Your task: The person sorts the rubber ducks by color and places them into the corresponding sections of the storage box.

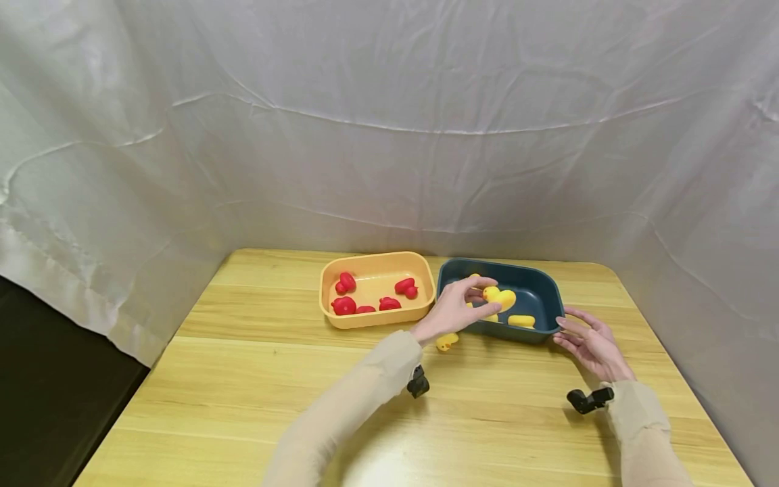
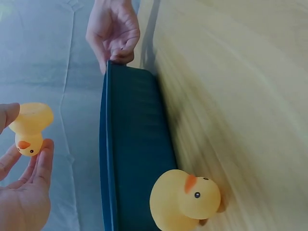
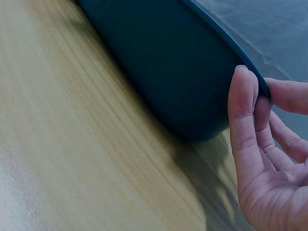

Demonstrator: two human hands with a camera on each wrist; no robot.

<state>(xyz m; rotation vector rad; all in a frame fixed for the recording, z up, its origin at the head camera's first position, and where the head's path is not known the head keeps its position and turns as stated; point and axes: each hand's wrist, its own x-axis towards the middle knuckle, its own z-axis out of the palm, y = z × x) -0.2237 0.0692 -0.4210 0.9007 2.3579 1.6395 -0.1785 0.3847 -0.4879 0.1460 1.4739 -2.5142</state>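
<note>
Between the thumb and fingers of my left hand is a yellow rubber duck, held above a dark blue bin. The left wrist view shows this duck head-down. My right hand grips the bin's right end; in the right wrist view its thumb and fingers pinch the rim. Inside the bin lie several yellow ducks, one near the front wall, others partly covered by my left hand. Another yellow duck sits on the table against the bin's front side, below my left wrist.
Left of the blue bin stands a light orange bin holding several red ducks. Both bins are near the back edge of the wooden table. Pale grey cloth hangs behind and at the sides.
</note>
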